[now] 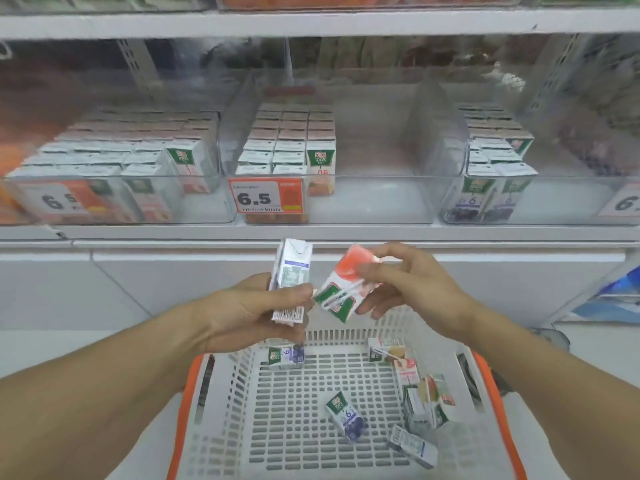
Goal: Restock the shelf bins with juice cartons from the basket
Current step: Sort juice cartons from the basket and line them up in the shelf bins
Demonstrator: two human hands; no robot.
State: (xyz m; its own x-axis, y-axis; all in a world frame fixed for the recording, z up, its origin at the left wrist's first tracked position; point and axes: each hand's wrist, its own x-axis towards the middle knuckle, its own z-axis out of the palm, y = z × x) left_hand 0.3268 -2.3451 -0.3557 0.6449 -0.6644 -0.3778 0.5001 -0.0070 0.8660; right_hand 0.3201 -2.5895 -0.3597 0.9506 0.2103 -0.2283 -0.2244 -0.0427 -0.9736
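While the left hand [252, 306] has its grip clamped on an upright purple carton [291, 271], the right hand [408, 282] pinches a tilted red carton [343, 285] beside it, both above the basket [221, 393]. More cartons [346, 415] lie loose in the basket. On the shelf [311, 232], the middle bin [374, 199] stands partly filled.

The top shelf bins [367, 0] are cut off by the upper edge, their contents blurred. The right price tag [623, 204] runs off frame. The basket [498, 427] loses its near rim below. Carton print is unreadable.
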